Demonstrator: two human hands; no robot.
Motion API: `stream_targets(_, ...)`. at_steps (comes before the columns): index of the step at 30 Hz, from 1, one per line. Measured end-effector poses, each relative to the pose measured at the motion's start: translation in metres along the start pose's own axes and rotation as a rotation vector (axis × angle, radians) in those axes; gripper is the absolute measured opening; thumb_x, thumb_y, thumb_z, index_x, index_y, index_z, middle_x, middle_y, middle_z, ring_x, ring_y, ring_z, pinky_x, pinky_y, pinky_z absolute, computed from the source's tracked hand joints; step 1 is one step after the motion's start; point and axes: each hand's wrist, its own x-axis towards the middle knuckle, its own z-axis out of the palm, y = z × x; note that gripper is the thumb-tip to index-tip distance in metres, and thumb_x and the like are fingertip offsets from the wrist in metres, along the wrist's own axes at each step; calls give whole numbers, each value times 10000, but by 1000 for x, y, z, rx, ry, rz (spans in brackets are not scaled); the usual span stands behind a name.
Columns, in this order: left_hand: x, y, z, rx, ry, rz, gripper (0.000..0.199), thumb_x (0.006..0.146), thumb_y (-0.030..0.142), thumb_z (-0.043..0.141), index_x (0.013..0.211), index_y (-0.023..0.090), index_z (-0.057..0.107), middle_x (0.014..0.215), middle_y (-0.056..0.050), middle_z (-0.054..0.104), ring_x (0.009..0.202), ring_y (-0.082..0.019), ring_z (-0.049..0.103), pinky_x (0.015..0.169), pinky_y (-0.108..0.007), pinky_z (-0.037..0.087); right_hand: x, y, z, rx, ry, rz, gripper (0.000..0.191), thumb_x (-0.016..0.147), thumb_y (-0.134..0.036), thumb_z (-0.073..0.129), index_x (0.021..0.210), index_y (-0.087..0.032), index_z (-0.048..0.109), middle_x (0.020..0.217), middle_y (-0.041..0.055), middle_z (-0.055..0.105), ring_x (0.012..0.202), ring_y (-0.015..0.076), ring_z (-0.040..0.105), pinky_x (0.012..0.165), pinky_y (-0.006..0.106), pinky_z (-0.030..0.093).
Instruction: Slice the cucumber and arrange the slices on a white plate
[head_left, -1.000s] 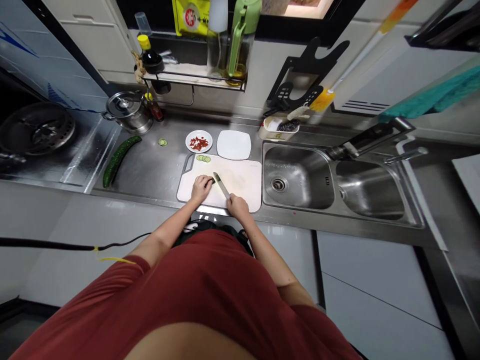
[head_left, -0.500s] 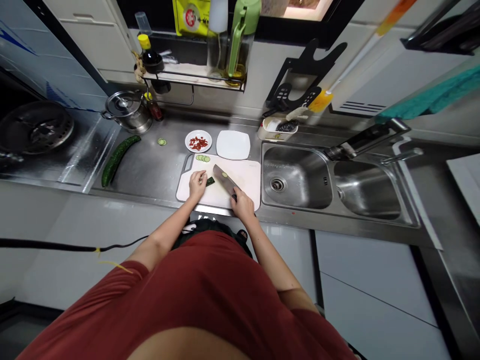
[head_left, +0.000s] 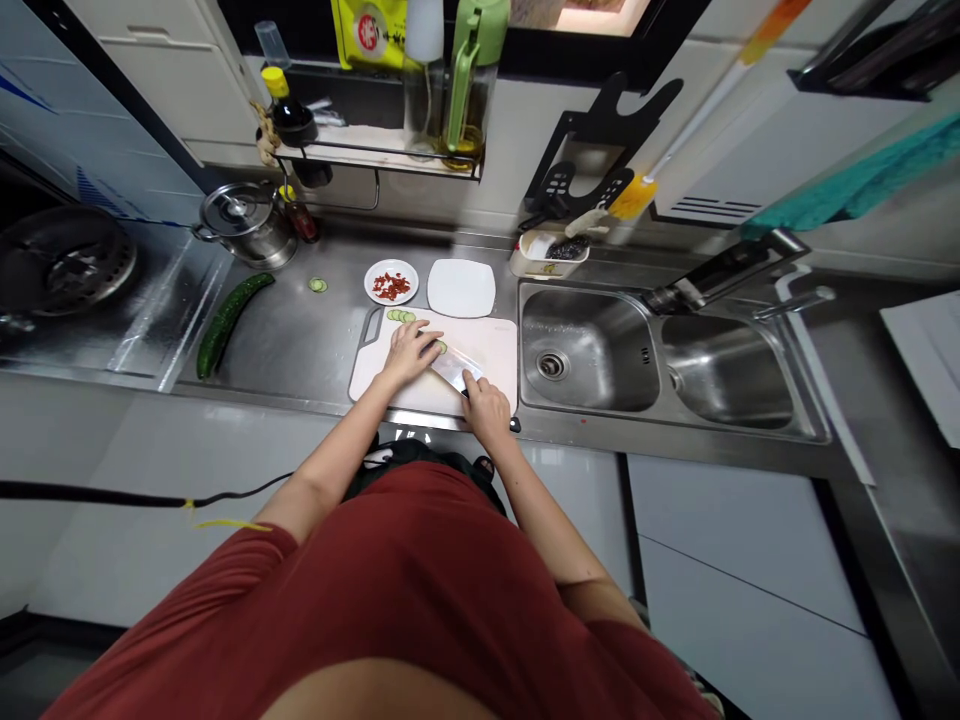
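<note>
My right hand (head_left: 488,410) grips a kitchen knife (head_left: 463,364) by its handle, with the wide blade lying tilted over the white cutting board (head_left: 498,352). My left hand (head_left: 409,354) reaches across to the blade, fingers stretched and apart. At its fingertips a cucumber slice (head_left: 442,347) sits on or against the blade; whether the fingers touch it I cannot tell. The dark green cucumber piece seen earlier is hidden now. Near the board's back left edge lies a row of cucumber slices (head_left: 400,315).
Behind the board stand a plate of chopped red pieces (head_left: 391,283) and a square white plate (head_left: 461,287). A whole cucumber (head_left: 234,324) and some slices (head_left: 318,285) lie to the left. A double sink (head_left: 592,345) is on the right, a lidded pot (head_left: 245,222) at back left.
My left hand has moved right and away from me, from beside the cucumber piece to the knife blade, its fingers now extended. The blade has turned and now catches the light.
</note>
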Motion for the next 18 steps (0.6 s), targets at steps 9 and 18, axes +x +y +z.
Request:
stream_targets(9, 2, 5, 6, -69, -13, 72, 215, 853, 362, 573, 992, 256, 697, 1127, -55, 609, 1127, -224, 485, 1029, -395, 341, -4, 7, 7, -10, -4, 9, 515, 929, -271, 431, 1434, -211, 352, 1076, 110, 577, 921, 222, 562, 809, 301, 392)
stream_targets(18, 7, -31, 29, -307, 176, -490, 191, 806, 349, 593, 911, 210, 672, 814, -22, 683, 765, -161, 610, 743, -278, 462, -5, 19, 19, 76, -39, 118, 502, 938, -312, 412, 1425, -202, 357, 1114, 108, 588, 950, 220, 575, 816, 300, 416)
